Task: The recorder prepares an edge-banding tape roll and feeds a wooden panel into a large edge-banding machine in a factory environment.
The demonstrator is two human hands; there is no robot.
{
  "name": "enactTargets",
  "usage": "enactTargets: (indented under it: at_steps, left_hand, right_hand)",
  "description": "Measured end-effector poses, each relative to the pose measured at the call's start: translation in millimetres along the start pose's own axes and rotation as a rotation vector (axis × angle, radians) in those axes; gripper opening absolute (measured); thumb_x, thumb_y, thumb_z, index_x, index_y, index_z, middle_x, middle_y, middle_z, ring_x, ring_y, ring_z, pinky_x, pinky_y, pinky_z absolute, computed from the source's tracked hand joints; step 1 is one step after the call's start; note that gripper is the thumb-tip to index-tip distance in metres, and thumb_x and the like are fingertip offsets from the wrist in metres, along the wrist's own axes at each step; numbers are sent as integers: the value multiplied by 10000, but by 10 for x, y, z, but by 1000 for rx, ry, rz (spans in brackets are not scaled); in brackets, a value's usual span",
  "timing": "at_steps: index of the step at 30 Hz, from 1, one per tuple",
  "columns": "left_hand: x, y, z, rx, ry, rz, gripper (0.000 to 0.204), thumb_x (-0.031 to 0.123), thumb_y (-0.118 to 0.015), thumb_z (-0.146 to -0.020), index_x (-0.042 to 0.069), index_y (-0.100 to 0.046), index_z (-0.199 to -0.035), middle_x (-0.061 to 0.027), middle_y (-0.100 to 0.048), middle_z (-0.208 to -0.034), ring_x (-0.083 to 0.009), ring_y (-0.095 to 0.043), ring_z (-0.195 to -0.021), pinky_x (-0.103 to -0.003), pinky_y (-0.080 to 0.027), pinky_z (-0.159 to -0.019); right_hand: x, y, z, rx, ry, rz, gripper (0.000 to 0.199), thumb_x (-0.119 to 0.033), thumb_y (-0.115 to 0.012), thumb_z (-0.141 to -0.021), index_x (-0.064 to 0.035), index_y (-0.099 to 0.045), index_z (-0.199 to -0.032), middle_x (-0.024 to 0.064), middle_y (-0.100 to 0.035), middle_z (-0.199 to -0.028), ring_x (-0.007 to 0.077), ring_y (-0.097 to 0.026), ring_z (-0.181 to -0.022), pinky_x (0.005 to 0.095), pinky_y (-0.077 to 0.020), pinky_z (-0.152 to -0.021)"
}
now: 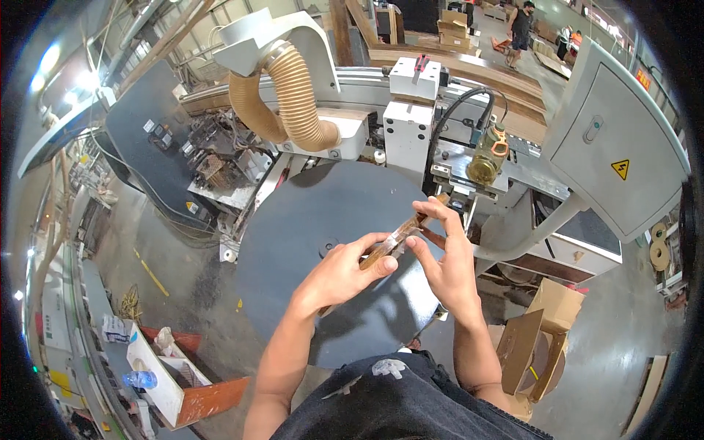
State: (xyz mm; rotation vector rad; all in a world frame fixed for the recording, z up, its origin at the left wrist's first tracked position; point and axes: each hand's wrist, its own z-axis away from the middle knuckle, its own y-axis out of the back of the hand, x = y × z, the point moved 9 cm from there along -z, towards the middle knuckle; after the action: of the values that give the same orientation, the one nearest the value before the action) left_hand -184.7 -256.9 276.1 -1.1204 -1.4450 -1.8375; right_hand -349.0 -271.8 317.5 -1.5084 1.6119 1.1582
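Observation:
Over a large round dark disc table [293,220], a narrow brown wooden-looking strip [378,254] is held at a slant, its far end up to the right. My left hand [339,273] is closed round its nearer part, thumb on one side and fingers on the other. At the farther part, my right hand [449,260] has fingertips bent over the strip and the thumb close to its side. Between the hands, a small pale, shiny patch [402,236] lies along the strip; I cannot tell what it is. My palms hide part of the strip.
Beyond the disc stands a white machine with ribbed tan hoses [301,95]. A yellowish bottle [484,163] sits on its metal bed. A grey electrical cabinet [612,139] is at right, an open cardboard box [535,345] below. A wooden drawer box [172,381] lies lower left. People stand far off.

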Motion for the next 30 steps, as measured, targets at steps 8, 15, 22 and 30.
enactTargets:
  at_steps: [8,15,22,30]
  left_hand:
    - [-10,19,-7,18,25,31,655,577,-422,-990,6,-542,-1288,-158,-660,-1009,-200,-603,-959,-340,-470,-866]
    - [-198,-36,-45,23,31,204,653,597,-330,-1008,61,-572,-1291,-154,-674,-1075,-225,-614,-1022,-357,-459,-906]
    - [-359,5,6,36,32,394,602,521,-369,-1031,18,-558,-1302,-99,-662,-1083,-139,-573,-1025,-310,-455,-900]
    - [-295,196,75,1,64,555,524,429,-326,-1067,-9,-555,-1239,-42,-609,-1047,-85,-527,-934,-261,-460,-831]
  right_hand:
    - [-80,-88,12,38,200,240,118,34,-673,-820,-15,-632,-919,153,-605,-1242,368,-475,-1307,424,-459,-1012]
    - [-92,-239,114,89,232,84,144,78,-649,-812,-25,-612,-906,183,-591,-1294,442,-402,-1361,472,-399,-1048]
    - [-58,-374,137,3,278,-33,92,45,-637,-853,-25,-580,-873,185,-579,-1336,423,-346,-1406,455,-357,-1086]
    - [101,-548,247,-70,210,-265,193,-55,-719,-826,-22,-561,-932,203,-576,-1224,344,-591,-1089,398,-485,-915]
